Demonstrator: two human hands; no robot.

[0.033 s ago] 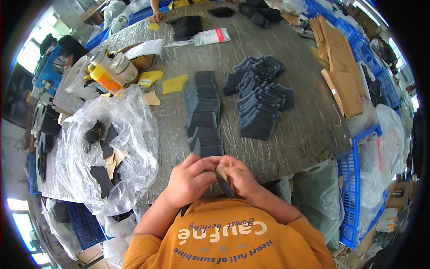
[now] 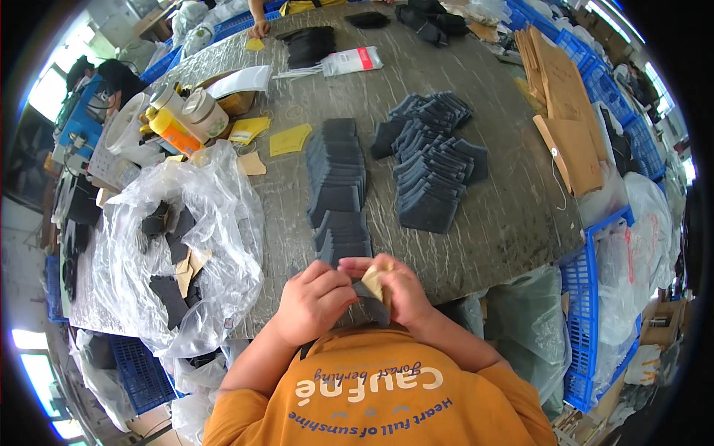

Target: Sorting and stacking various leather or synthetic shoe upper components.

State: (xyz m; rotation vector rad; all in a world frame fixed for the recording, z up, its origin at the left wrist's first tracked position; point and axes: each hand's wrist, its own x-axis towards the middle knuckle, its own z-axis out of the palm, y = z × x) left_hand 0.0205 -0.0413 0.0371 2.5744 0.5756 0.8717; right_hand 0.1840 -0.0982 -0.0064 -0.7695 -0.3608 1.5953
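Note:
Close to my body at the table's near edge, both hands are closed around one small piece. My left hand (image 2: pixel 315 301) pinches the dark grey fabric piece (image 2: pixel 373 309), mostly hidden by the fingers. In my right hand (image 2: pixel 404 291) is a tan paper backing (image 2: pixel 375 282), standing away from the dark fabric. Just beyond my fingers begins an overlapping row of dark grey cut pieces (image 2: pixel 338 197). To its right lies a second, looser group of similar pieces (image 2: pixel 431 178).
A clear plastic bag (image 2: pixel 234 245) with dark and tan scraps sits at left. Behind it stand an orange bottle (image 2: pixel 175 132) and a jar (image 2: pixel 204 113). Yellow pieces (image 2: pixel 290 139) lie nearby. Brown paper (image 2: pixel 573 141) and a blue crate (image 2: pixel 579 327) are right. Another person's hand (image 2: pixel 259 29) rests far off.
My right hand has shifted slightly right and its fingers have opened up from the left hand. More of the tan backing shows, lifted from the dark fabric.

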